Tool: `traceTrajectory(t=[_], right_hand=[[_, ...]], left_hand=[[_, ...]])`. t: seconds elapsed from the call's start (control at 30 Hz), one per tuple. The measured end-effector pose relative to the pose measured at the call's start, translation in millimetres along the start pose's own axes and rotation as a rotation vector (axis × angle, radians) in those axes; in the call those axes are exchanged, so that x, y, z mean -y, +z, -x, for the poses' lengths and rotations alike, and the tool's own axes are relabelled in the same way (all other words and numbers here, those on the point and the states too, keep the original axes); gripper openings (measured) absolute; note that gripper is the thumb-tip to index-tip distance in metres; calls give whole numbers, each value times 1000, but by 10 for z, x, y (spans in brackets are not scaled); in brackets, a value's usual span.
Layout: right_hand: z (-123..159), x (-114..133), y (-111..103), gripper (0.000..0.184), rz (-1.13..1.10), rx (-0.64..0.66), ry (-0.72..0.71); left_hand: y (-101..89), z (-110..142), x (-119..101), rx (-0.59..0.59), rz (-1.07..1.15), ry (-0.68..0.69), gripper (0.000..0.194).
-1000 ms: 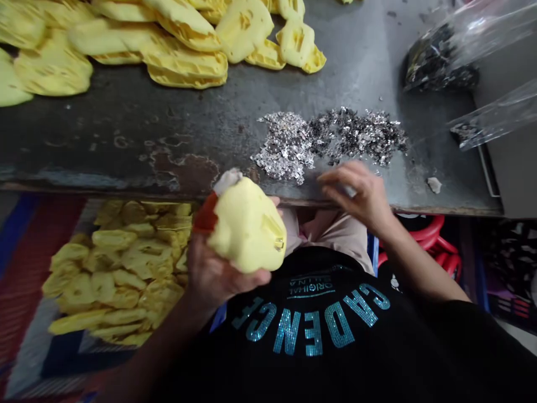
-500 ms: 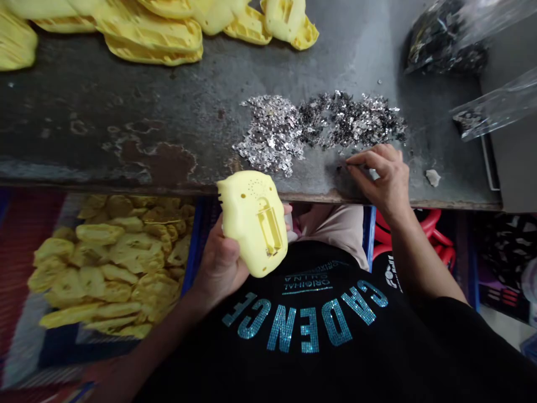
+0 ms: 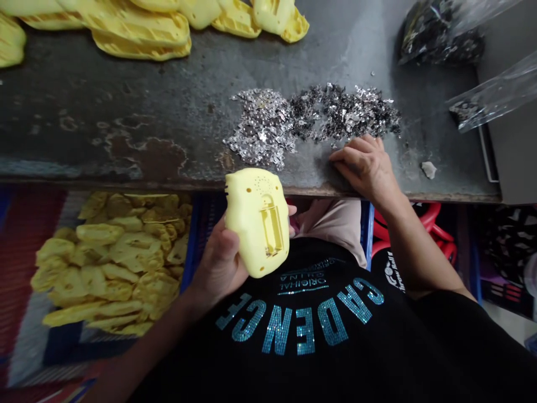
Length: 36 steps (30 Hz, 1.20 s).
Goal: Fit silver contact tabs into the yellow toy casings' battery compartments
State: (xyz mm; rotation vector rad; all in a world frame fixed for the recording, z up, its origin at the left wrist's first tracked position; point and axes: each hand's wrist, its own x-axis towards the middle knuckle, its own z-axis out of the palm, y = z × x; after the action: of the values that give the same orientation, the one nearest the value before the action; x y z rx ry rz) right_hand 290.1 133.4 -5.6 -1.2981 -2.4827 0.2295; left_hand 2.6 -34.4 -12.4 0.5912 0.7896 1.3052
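My left hand (image 3: 220,263) grips a yellow plastic shell (image 3: 257,221) just below the table's front edge, its open battery slot facing up. My right hand (image 3: 366,165) rests on the grey tabletop (image 3: 126,112) with its fingers curled and pressed together, right beside the darker heap of small metal pieces (image 3: 348,112). What those fingers hold, if anything, is hidden. A brighter silver heap of metal pieces (image 3: 260,129) lies to the left of it, above the shell.
More yellow shells (image 3: 138,28) are piled along the table's far edge. A bin of yellow shells (image 3: 113,257) sits on the floor at my left. Clear plastic bags (image 3: 444,33) with dark parts lie at the back right. Red stools (image 3: 432,235) stand under the table.
My left hand has turned the shell so its battery slot faces up. My right hand moved from the table's edge up to the darker heap and curled its fingers.
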Motion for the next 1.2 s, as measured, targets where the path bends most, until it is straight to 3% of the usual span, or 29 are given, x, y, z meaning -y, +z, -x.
traceTrajectory(t=[0.17,0.3,0.43,0.57,0.77,0.9,1.07,1.2], right_hand=[[22,-15,-88,22,-131,84,-20],[-153,-49,-82,22,-118,146,1],[-238,-51,-59,24,-193,26,24],[-59,18,-48,17,-161,-184,94],[76,69,99,13,-95,-114,127],[54,203,33,10,-209,-138,30],[123,643,-350,6,-483,-122,-231],[165,860,-531,8,-527,-42,-352]], left_hand=[[-28,16,4,37,-44,-37,79],[-29,4,30,62,-76,-45,77],[4,-1,23,75,-65,-64,81],[3,10,16,37,-42,-56,83],[11,-40,38,11,-4,-55,86],[74,-79,-3,69,93,-131,80],[132,-111,-35,150,176,-268,77],[174,-84,-39,209,136,-279,77]])
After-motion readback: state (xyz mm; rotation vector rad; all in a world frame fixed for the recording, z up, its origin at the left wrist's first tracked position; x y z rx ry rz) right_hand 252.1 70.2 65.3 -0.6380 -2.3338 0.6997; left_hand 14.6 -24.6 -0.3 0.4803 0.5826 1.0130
